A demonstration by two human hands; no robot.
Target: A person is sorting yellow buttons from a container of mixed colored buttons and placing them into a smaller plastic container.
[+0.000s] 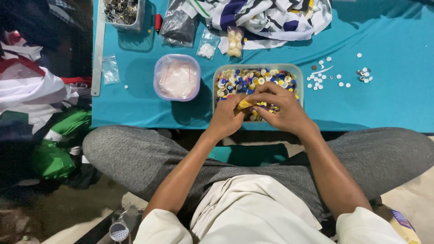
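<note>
Both hands pinching a small yellow piece over the button tub.
Left hand and right hand meet with fingers curled shut on the yellow piece, at the near edge of the square tub of mixed buttons. Round lidded container sits left of the tub on the teal tabletop; loose white buttons right; striped cloth at the far edge.
</note>
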